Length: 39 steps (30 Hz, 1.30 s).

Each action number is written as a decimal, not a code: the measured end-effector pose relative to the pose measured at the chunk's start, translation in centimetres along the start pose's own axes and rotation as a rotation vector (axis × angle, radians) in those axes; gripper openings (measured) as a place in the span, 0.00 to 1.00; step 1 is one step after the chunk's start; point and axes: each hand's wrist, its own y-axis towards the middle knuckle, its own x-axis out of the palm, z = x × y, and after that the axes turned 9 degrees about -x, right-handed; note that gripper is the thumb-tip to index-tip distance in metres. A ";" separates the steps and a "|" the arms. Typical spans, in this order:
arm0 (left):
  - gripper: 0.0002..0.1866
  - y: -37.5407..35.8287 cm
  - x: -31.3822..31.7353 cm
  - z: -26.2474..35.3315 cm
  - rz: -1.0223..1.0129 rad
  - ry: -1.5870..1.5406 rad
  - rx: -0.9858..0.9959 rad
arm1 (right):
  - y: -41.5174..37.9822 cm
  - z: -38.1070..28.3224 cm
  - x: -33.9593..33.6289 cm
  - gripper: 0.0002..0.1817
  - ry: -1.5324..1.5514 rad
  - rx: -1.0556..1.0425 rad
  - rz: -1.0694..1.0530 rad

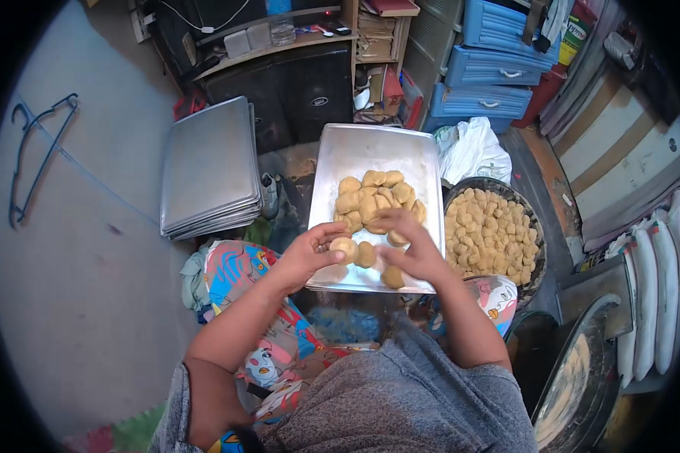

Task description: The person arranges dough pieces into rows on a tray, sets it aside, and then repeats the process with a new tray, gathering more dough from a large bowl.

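My left hand (pixel 307 257) pinches a round, flattened dough ball (pixel 344 250) between thumb and fingers, over the near part of a metal baking tray (pixel 378 147). Beside it a smaller dough ball (pixel 366 255) sits close to the fingertips. My right hand (pixel 415 248) is over the tray's right side with its fingers apart. Partly under that hand lies one dough piece, and another dough piece (pixel 392 277) rests below its thumb. A heap of tan dough pieces (pixel 374 200) covers the middle of the tray, just beyond both hands.
To the right stands a round dark tub (pixel 538 226) full of small dough pieces (pixel 491 234). Stacked metal trays (pixel 208 162) are on the left. A white plastic bag (pixel 476 151) and blue drawers (pixel 483 98) stand behind. At lower right is a black basin (pixel 574 377).
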 end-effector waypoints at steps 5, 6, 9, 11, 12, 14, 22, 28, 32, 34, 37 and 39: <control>0.26 1.5 0.4 1.3 -0.078 0.043 0.083 | 1.6 -2.2 2.5 0.20 -0.164 -0.148 0.070; 0.26 1.9 0.4 1.4 -0.081 0.045 0.088 | 1.6 -1.8 2.4 0.20 -0.169 -0.152 0.072; 0.25 2.7 1.0 2.1 -0.063 0.008 0.090 | 1.9 -1.2 2.4 0.18 -0.062 -0.045 0.171; 0.23 3.1 1.7 2.6 -0.103 -0.215 -0.013 | 1.9 -0.3 2.9 0.18 -0.060 -0.003 0.207; 0.23 3.6 1.8 2.5 -0.103 -0.218 -0.007 | 1.9 0.4 3.2 0.19 -0.056 0.040 0.246; 0.23 4.7 1.8 2.2 -0.018 -0.144 0.002 | 2.3 1.9 3.5 0.17 -0.111 0.005 0.224; 0.40 9.8 -0.4 0.4 0.138 0.524 0.332 | 4.2 6.5 2.9 0.11 0.143 0.165 0.104; 0.17 15.9 -4.9 5.8 0.023 0.369 0.100 | 11.3 11.5 0.3 0.18 0.319 0.347 0.373; 0.12 22.5 -9.0 6.8 0.254 0.184 0.232 | 11.7 16.3 -1.7 0.29 -0.417 0.002 -0.114; 0.11 24.9 -10.2 6.8 0.323 0.141 0.287 | 11.7 15.6 -1.0 0.32 -0.517 0.360 -0.274; 0.11 27.9 -11.7 5.1 0.541 0.228 0.382 | 11.2 17.7 -2.0 0.25 -0.379 0.350 -0.424; 0.14 28.4 -13.4 3.0 0.727 1.037 0.754 | 12.5 17.2 -2.7 0.23 -0.293 0.410 -0.218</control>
